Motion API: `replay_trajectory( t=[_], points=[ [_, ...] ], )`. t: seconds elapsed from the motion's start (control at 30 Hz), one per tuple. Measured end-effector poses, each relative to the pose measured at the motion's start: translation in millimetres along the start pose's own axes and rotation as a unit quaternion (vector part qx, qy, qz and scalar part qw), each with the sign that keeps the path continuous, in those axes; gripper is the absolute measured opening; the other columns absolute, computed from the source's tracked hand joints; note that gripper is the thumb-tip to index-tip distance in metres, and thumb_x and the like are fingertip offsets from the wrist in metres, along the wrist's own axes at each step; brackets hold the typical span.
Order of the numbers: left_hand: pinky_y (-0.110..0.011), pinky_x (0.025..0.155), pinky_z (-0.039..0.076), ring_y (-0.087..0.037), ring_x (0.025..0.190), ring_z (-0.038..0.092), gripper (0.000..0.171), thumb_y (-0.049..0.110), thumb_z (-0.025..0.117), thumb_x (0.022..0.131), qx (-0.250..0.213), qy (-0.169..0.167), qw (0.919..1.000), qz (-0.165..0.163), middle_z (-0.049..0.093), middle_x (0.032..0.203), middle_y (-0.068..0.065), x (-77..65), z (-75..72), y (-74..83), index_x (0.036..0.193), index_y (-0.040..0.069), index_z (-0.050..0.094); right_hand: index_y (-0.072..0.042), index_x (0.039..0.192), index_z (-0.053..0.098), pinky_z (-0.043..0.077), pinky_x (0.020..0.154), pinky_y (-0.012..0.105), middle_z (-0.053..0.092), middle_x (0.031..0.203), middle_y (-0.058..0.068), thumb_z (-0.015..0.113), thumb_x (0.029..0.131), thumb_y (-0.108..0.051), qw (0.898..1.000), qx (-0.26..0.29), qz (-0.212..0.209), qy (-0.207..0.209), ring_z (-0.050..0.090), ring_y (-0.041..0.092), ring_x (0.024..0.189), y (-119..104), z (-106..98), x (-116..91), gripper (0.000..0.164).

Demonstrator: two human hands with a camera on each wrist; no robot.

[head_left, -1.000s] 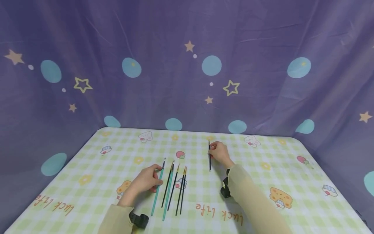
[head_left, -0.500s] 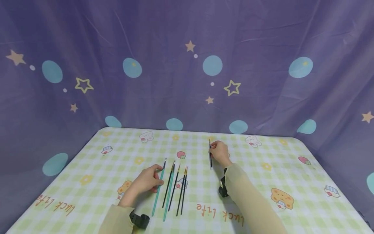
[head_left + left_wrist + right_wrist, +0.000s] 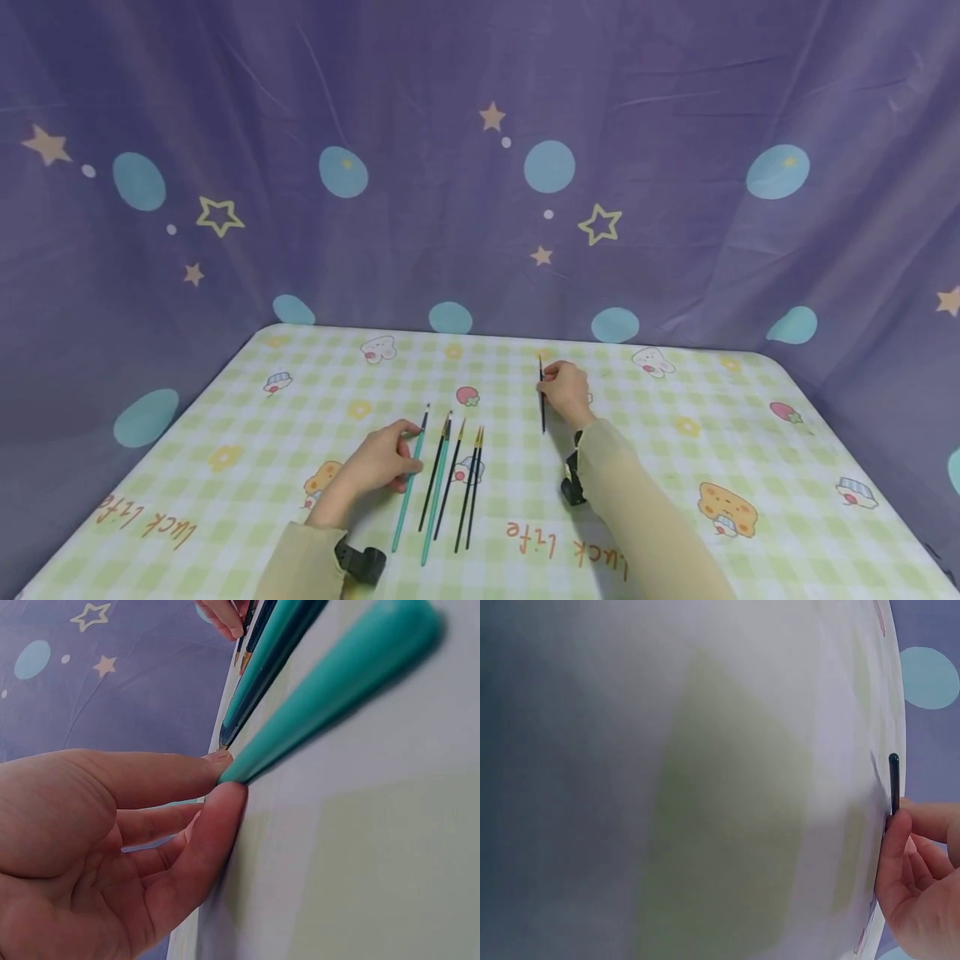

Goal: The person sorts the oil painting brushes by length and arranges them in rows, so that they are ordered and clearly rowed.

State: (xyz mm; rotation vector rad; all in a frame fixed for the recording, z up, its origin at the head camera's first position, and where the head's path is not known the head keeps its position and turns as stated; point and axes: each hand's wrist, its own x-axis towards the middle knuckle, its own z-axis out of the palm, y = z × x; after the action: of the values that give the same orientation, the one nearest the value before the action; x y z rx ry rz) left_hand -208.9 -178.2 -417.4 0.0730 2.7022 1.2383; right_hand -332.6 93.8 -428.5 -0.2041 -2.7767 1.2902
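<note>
My left hand (image 3: 378, 458) pinches a teal paintbrush (image 3: 406, 504) between thumb and finger. In the left wrist view this brush's thick handle end (image 3: 375, 667) points toward the camera. To its right lie a second teal paintbrush (image 3: 432, 517) and several black paintbrushes (image 3: 448, 481), all roughly lengthwise with their bristles pointing away. Farther back and to the right, my right hand (image 3: 567, 392) holds a thin dark paintbrush (image 3: 543, 417) between thumb and fingertips. Its dark handle end (image 3: 894, 776) sticks out past the fingers in the right wrist view.
A green-and-white checked tablecloth (image 3: 637, 467) with printed cartoon figures covers the table. Behind it hangs a purple curtain (image 3: 420, 242) patterned with stars and teal ovals. A wrist camera (image 3: 363, 565) sits on the left wrist and another camera (image 3: 573, 483) on the right.
The near end of the right hand's dark paintbrush has moved slightly away. The left hand keeps its place on the teal paintbrush. The head view has shifted a little.
</note>
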Motion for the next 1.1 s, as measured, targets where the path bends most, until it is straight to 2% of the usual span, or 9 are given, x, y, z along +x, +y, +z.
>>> replay_trajectory(
  t=[0.57,0.8,1.1],
  points=[
    [-0.028,0.045,0.048,-0.017,0.043,0.053,0.048,0.003,0.067,0.078,-0.002,0.002,1.0000,-0.002,0.052,0.067,-0.008,0.7,0.8,0.0,0.123,0.000,0.049,-0.001,0.099,0.066,0.050,0.052,0.021,0.067,0.088,0.011,0.067,0.078,-0.008,1.000,0.017,-0.008,0.010,0.058,0.009,0.053,1,-2,-6,0.022],
    [-0.028,0.045,0.047,-0.017,0.043,0.053,0.048,0.004,0.067,0.078,0.003,0.001,1.0000,0.000,0.051,0.067,-0.007,1.1,1.4,-0.6,0.122,0.001,0.049,0.001,0.100,0.065,0.047,0.051,0.020,0.065,0.082,0.011,0.069,0.078,-0.011,0.999,0.031,-0.015,-0.016,0.058,0.010,0.052,2,-10,-16,0.025],
    [-0.027,0.045,0.045,-0.017,0.043,0.053,0.048,0.004,0.067,0.079,0.006,0.004,1.0000,0.006,0.051,0.067,-0.007,0.6,0.2,-0.6,0.123,0.001,0.049,0.001,0.103,0.062,0.050,0.053,0.024,0.063,0.080,0.008,0.067,0.080,-0.012,0.995,0.006,-0.072,-0.067,0.062,0.016,0.054,-9,-15,-41,0.028]
  ],
)
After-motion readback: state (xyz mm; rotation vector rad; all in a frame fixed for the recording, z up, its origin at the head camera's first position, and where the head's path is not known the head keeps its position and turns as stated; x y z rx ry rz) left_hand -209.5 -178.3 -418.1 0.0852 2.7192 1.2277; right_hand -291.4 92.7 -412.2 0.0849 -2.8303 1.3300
